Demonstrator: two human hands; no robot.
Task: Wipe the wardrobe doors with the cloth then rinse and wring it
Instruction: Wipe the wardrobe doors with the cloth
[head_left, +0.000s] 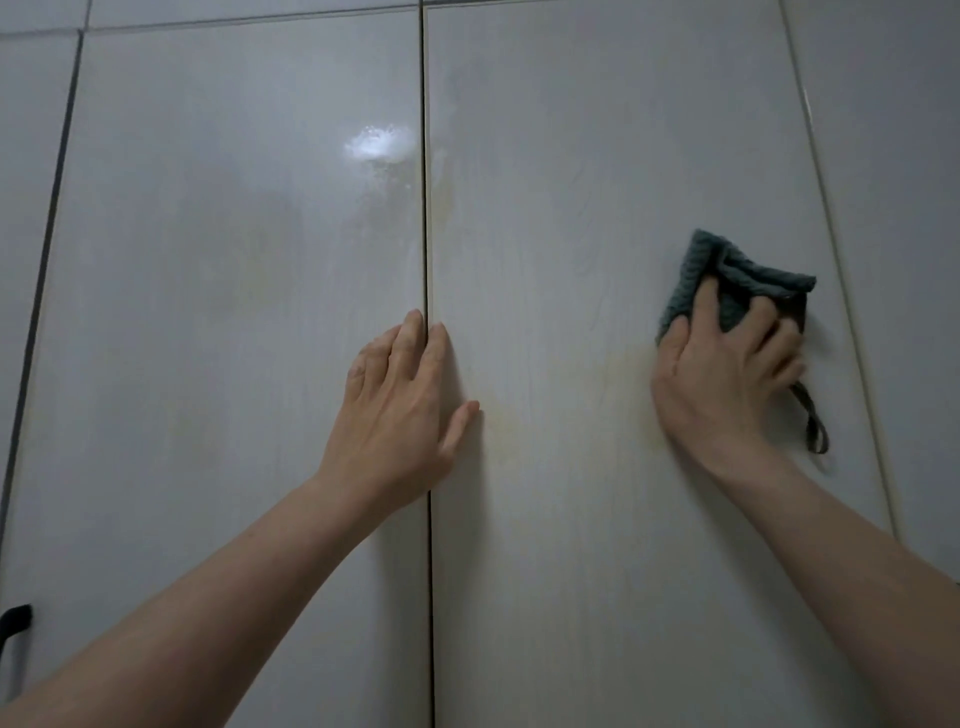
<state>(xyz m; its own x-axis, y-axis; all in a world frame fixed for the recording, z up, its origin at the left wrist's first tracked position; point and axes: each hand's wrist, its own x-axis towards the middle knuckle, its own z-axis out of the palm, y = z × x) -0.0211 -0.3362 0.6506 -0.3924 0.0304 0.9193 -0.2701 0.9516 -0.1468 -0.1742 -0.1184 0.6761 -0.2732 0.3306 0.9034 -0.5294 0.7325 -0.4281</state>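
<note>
Two pale glossy wardrobe doors fill the view, the left door (218, 312) and the right door (571, 234), split by a dark vertical gap. My right hand (722, 374) presses a folded dark green knitted cloth (727, 275) against the right door near its right edge; a hanging loop dangles below the hand. My left hand (405, 410) lies flat across the gap between the doors, fingers together, holding nothing. Faint yellowish marks show on the right door between my hands.
A black handle (15, 618) sticks out at the lower left edge. Further door panels lie to the far left (26, 182) and far right (893, 208). A bright light reflection (376, 143) sits on the left door.
</note>
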